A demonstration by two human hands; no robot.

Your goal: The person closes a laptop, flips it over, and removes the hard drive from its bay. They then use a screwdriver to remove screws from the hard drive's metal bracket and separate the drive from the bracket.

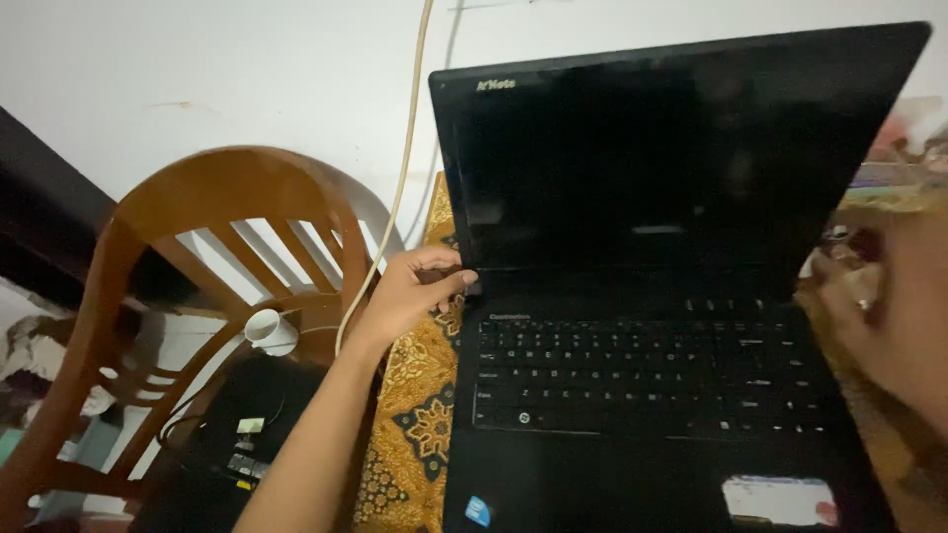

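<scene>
A black laptop [642, 296] stands open on a table covered with a yellow patterned cloth [415, 405]; its screen is dark. My left hand [410, 291] reaches in from the lower left and touches the laptop's left hinge corner, thumb and fingers pinched at the edge. My right hand [904, 316] is blurred at the right edge, next to the laptop's right side; whether it holds anything cannot be told.
A brown wooden chair [197, 257] stands at the left with a black bag [227, 434] and a white cup [267, 329] on it. A cream cable [400, 178] hangs down the white wall. Cluttered items lie at the far right.
</scene>
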